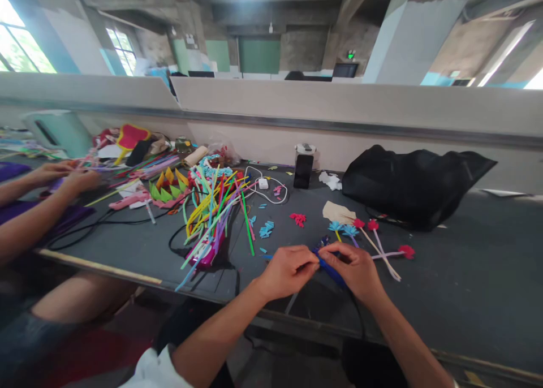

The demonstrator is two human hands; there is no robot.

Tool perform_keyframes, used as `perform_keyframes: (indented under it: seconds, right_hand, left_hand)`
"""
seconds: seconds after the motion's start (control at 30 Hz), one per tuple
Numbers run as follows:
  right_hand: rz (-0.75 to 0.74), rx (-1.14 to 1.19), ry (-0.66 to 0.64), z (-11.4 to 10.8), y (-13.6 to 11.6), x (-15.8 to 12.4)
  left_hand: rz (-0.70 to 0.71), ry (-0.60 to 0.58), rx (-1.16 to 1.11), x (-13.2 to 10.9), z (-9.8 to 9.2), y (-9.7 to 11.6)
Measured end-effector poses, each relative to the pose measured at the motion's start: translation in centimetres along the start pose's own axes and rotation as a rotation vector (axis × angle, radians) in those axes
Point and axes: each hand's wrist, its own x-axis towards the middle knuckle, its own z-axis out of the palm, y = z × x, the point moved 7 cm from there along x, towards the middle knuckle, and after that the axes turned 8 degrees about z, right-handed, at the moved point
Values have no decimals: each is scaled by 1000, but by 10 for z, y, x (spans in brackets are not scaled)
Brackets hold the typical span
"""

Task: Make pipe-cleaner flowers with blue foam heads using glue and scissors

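Observation:
My left hand (292,268) and my right hand (352,268) meet over the front of the table, fingertips pinched close together. What they hold is too small or hidden to make out. Under and between them lies a dark blue object (334,273), perhaps a glue gun, mostly covered by my right hand. A thin blue stick end (267,257) shows just left of my left hand. Beyond my right hand lie blue pipe-cleaner flowers (350,230) and red pipe-cleaner flowers (406,251) on pale stems. Short red pieces (298,220) and short blue pieces (267,229) lie in small piles.
Left of my hands, many coloured pipe cleaners (218,207) lie heaped over a magenta object (204,256). A phone (302,172) stands upright at the back, near a white cable (271,200). A black bag (407,187) sits back right. Another person's hands (80,179) work at far left.

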Motion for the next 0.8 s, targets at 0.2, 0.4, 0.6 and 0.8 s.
perform_keyframes:
  seconds: [0.2,0.4,0.6,0.8]
  right_hand:
    - [29,8,28,21,-6,-11]
    - [-29,-81,51,21,-14,-14]
    - [-73,-168,67,18,-5,-13]
    - [-124,-264,61,25,-8,-18]
  left_hand:
    - [-156,184,-23,-7,-8,-19]
    - [-129,84,17,-8,-4,-28]
    - [-204,20,-22,-7,-6,-30]
    - [-235,13,27,-8,-5,-31]
